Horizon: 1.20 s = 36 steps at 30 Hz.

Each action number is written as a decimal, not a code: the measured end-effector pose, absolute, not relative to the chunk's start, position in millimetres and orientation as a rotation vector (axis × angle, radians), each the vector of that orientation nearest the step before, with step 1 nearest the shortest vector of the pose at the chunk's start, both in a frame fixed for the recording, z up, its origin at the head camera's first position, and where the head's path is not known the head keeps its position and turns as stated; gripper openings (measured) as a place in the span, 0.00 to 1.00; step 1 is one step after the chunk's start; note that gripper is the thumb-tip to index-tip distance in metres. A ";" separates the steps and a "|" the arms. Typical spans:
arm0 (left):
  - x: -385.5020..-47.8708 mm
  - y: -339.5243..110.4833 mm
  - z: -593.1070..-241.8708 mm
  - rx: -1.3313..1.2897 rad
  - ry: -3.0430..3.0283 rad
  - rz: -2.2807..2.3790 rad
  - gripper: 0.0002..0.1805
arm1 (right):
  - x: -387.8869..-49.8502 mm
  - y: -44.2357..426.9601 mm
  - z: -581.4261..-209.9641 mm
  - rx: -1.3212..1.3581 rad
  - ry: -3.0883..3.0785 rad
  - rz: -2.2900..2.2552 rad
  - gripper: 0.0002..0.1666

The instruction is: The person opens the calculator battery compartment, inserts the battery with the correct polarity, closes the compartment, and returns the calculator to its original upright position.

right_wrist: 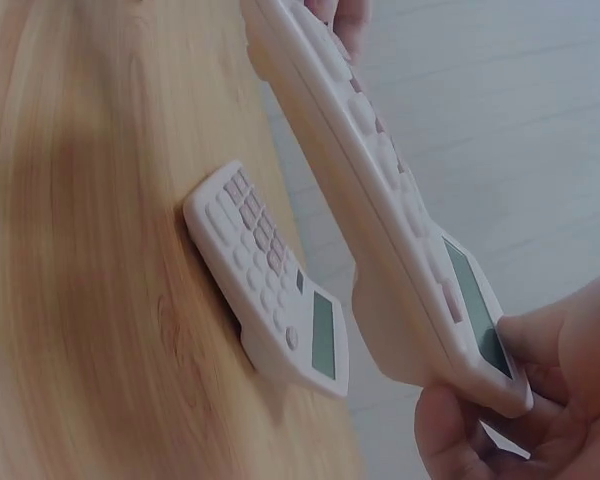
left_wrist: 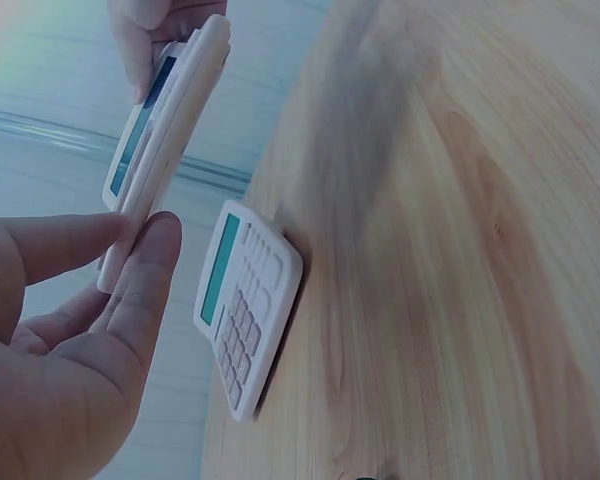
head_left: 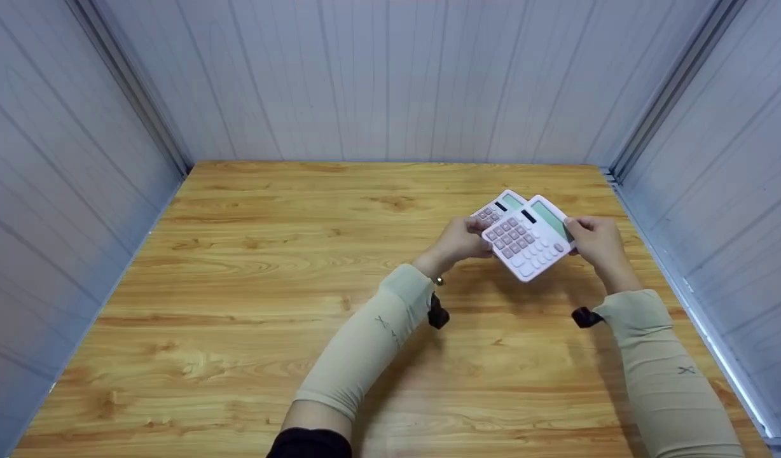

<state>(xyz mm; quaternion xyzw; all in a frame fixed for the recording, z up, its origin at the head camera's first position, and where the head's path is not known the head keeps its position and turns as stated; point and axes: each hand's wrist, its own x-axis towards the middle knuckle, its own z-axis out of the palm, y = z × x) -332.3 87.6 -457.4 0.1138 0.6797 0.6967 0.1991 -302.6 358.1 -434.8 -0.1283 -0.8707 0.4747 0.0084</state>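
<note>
Two white calculators with pinkish number keys and greenish displays are in view. One calculator (head_left: 532, 242) is raised over the table, tilted, keys facing up. My left hand (head_left: 462, 239) pinches its lower-left corner between thumb and fingers, as the left wrist view shows. At the display end, my right hand (head_left: 597, 240) grips the same calculator (right_wrist: 380, 190), thumb on the front and fingers behind. The other calculator (left_wrist: 250, 300) lies on the wooden table beyond it. In the head view the raised one partly hides this second calculator (head_left: 492, 208).
The wooden tabletop (head_left: 238, 305) stretches left and toward the front. A pale panelled wall (head_left: 365, 83) stands behind it, with side walls at left and at right (head_left: 734, 191). The right wall is close to my right arm.
</note>
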 end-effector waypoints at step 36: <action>-315.0 28.4 -431.3 0.169 1.782 2.175 0.25 | -289.1 301.9 -411.2 -0.062 -2.628 1.698 0.24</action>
